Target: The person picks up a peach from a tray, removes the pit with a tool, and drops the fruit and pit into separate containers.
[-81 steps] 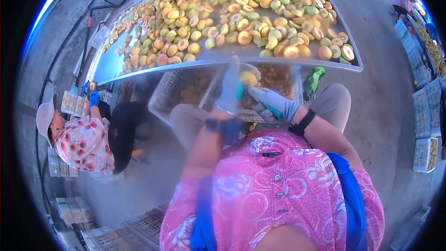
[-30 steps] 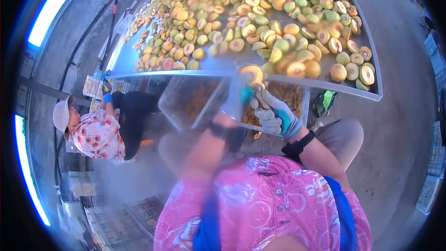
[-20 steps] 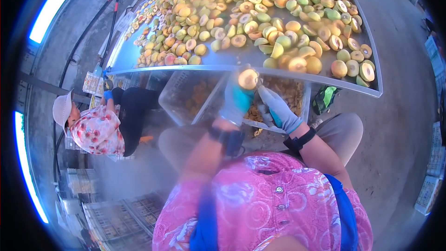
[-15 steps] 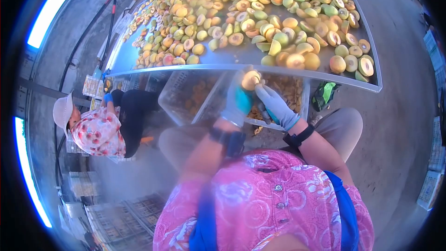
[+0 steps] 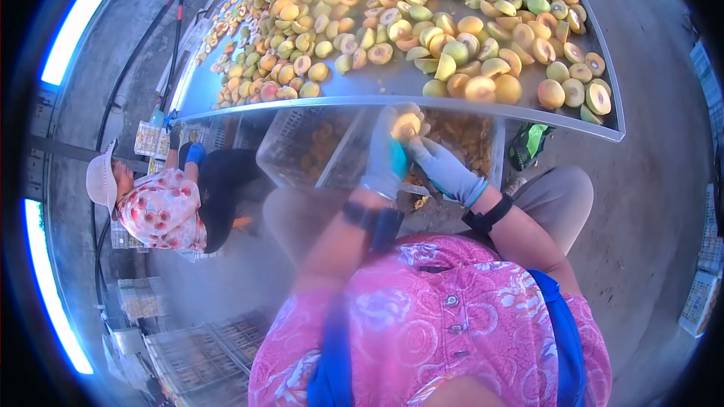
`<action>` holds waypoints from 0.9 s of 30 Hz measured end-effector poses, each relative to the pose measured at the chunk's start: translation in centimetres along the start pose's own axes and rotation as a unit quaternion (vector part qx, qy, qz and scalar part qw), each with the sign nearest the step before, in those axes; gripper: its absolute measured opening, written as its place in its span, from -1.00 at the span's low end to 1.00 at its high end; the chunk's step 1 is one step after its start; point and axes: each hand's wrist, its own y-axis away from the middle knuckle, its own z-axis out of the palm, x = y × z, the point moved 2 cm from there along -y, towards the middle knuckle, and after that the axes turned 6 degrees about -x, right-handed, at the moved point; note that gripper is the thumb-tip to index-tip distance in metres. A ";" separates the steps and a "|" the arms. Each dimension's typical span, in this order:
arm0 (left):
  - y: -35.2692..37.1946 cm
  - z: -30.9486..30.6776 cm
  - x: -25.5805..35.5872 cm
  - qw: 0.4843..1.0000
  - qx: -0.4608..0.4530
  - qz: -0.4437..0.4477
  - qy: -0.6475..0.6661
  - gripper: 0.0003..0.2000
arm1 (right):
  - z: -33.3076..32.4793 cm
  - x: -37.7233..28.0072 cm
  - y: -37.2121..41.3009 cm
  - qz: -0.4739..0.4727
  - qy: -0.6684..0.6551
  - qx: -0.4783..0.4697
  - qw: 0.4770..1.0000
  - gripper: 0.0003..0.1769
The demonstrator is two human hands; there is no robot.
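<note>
My left hand [image 5: 387,152], in a grey and teal glove, has its fingers wrapped round a yellow peach half [image 5: 406,127] just below the near edge of the metal table. The cut face looks up, slightly blurred. My right hand [image 5: 445,167], in a grey glove, is closed with its fingertips against the lower right side of that fruit. Whatever it may grip is hidden by the fingers. Many peach halves [image 5: 452,53], yellow, green and orange, several with brown pits showing, lie spread over the table [image 5: 347,98] in front of me.
Under the table edge stand plastic crates, one with cut fruit pieces [image 5: 471,139] and another to its left [image 5: 290,147]. A green and black object [image 5: 530,143] lies on the floor at right. A co-worker in a hat [image 5: 162,203] sits at left, near stacked crates [image 5: 204,354].
Both hands stay together at the peach half, which has tilted slightly; the right fingers have shifted a little. The co-worker's arm and head have moved. The view has shifted slightly.
</note>
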 end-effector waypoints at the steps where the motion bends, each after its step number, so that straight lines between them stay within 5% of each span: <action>1: -0.1 -0.2 0.1 0.996 0.032 -0.060 0.058 -0.59 | -0.1 -0.1 0.1 0.000 0.000 0.001 1.000 -0.32; 3: -0.5 -0.6 0.1 0.984 0.062 -0.121 0.115 -0.55 | -0.2 0.1 0.5 0.100 -0.025 -0.040 0.994 -0.30; 5: -0.5 -1.1 -0.3 0.978 0.047 -0.178 0.102 -0.47 | -0.6 0.6 0.6 0.095 -0.038 -0.056 0.993 -0.31; 11: -0.1 -0.4 -0.2 0.987 0.036 -0.150 -0.039 -0.44 | -1.3 0.9 1.1 0.110 -0.223 -0.152 0.956 -0.38; 15: -0.3 -0.7 -0.4 0.982 0.002 -0.185 0.037 -0.45 | -0.7 -0.6 1.8 0.056 -0.317 -0.155 0.934 -0.46; 18: -0.2 -0.9 -1.0 0.983 0.022 -0.174 0.050 -0.41 | -0.3 -0.3 1.3 0.105 -0.272 -0.115 0.950 -0.54; 20: -0.1 -1.6 -1.5 0.992 0.005 -0.086 -0.095 -0.40 | -1.0 1.3 0.7 0.094 -0.274 -0.160 0.944 -0.55; 27: 0.8 -2.2 0.5 0.973 -0.038 -0.173 -0.149 -0.43 | 0.0 0.7 1.6 0.138 -0.330 -0.211 0.910 -0.60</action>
